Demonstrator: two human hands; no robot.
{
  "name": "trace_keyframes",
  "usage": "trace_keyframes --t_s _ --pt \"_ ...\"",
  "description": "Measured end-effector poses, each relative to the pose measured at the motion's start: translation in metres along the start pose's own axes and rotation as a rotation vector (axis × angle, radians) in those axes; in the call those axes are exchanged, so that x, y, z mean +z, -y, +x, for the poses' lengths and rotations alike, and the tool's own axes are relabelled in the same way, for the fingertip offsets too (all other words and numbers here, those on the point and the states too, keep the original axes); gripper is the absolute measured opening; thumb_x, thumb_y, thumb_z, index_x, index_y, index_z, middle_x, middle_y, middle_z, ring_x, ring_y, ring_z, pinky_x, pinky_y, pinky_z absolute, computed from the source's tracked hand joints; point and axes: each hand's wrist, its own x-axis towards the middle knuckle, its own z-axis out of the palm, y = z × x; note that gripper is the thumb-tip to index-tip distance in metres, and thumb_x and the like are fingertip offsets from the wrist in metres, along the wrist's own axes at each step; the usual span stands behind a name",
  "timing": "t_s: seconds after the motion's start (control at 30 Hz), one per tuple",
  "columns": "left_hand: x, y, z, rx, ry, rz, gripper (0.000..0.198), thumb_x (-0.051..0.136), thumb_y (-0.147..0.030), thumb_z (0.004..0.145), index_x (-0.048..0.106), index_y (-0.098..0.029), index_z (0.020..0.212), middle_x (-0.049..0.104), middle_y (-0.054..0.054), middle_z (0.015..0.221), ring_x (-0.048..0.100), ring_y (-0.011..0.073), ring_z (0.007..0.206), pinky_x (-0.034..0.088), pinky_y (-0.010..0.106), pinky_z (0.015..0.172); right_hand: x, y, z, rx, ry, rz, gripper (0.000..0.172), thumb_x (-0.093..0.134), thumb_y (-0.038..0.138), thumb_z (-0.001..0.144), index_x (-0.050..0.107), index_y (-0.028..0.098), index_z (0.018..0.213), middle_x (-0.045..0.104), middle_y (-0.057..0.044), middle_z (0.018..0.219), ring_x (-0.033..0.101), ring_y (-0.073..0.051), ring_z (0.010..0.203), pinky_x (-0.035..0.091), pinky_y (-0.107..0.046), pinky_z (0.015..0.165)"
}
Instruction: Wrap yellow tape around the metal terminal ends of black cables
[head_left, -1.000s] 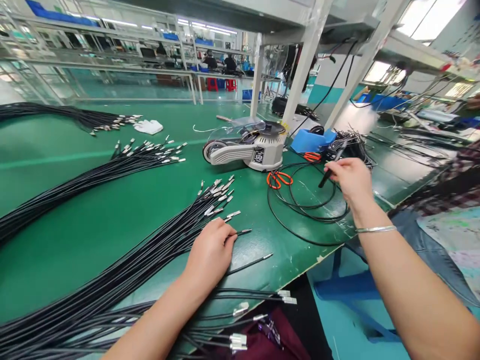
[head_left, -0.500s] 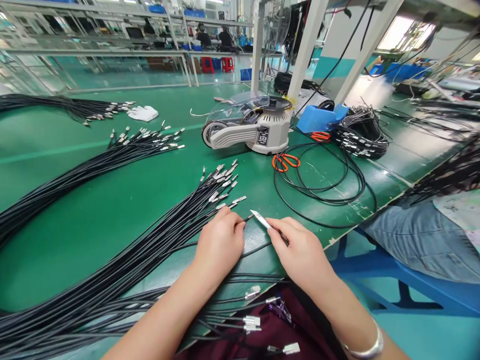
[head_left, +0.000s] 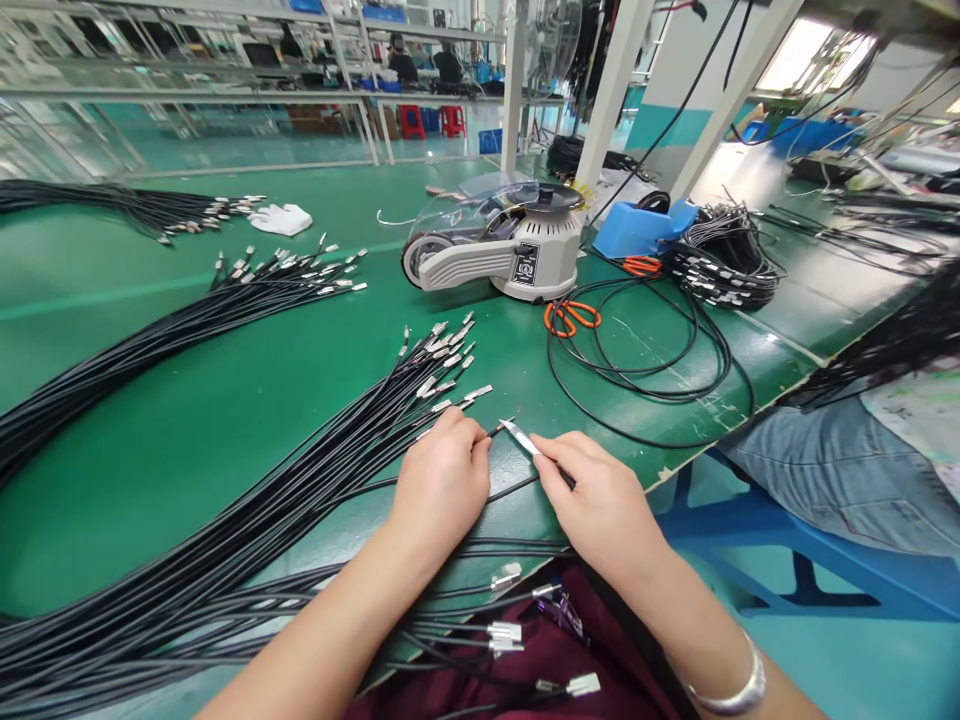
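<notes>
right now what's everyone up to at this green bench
The person's left hand grips a black cable near its end. The right hand holds a knife, blade at the cable's tip. Beside them lies a cable bundle; a grey machine stands beyond.

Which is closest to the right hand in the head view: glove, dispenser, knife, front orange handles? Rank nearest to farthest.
1. Knife: gripped in the right hand, blade pointing left.
2. Front orange handles: on the table, ahead of the hand.
3. Dispenser: ahead and to the left, just past the handles.
4. Glove: far left, toward the back.
</notes>
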Motion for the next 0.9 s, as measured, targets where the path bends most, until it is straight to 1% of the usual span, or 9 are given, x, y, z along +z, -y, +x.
trace_keyframes --t_s 0.2,0.37,0.6,0.9 --pt "0.0007 -0.0002 -0.0002 0.008 -0.001 -0.001 0.017 0.051 -0.016 0.084 0.065 -0.019 0.075 0.061 0.001 0.08 0.062 0.0158 0.075 0.046 0.027 0.071 -0.0003 -0.0005 0.0007 -0.004 0.013 -0.016 0.027 0.049 0.021 0.088 0.069 0.024 0.106 0.07 -0.005 0.093 0.067 -0.02 0.08 0.051 -0.028 0.075" --pt "0.0028 0.0009 -0.0003 0.015 -0.004 -0.005 0.017 0.051 -0.017 0.085 0.065 -0.019 0.075 0.061 0.001 0.081 0.062 0.0156 0.075 0.046 0.027 0.071 -0.0019 -0.0006 0.0016 -0.017 0.033 -0.007 0.026 0.049 0.021 0.089 0.07 0.022 0.103 0.07 -0.004 0.089 0.067 -0.019 0.079 0.051 -0.027 0.073" --pt "0.0015 -0.0005 -0.0006 0.016 -0.005 0.008 0.017 0.051 -0.016 0.084 0.065 -0.018 0.074 0.061 0.002 0.08 0.062 0.0159 0.074 0.046 0.027 0.071 -0.0038 -0.0012 0.0029 -0.029 0.059 0.004 0.025 0.049 0.02 0.089 0.071 0.021 0.102 0.069 -0.004 0.088 0.066 -0.018 0.078 0.05 -0.026 0.073" --pt "0.001 -0.0011 -0.0004 0.0 0.007 0.008 0.017 0.051 -0.016 0.084 0.065 -0.018 0.075 0.061 0.001 0.081 0.062 0.0166 0.076 0.046 0.028 0.073 -0.0038 -0.001 0.0047 -0.021 0.06 0.018 0.024 0.051 0.019 0.089 0.072 0.021 0.1 0.069 -0.003 0.087 0.066 -0.017 0.076 0.049 -0.025 0.073"
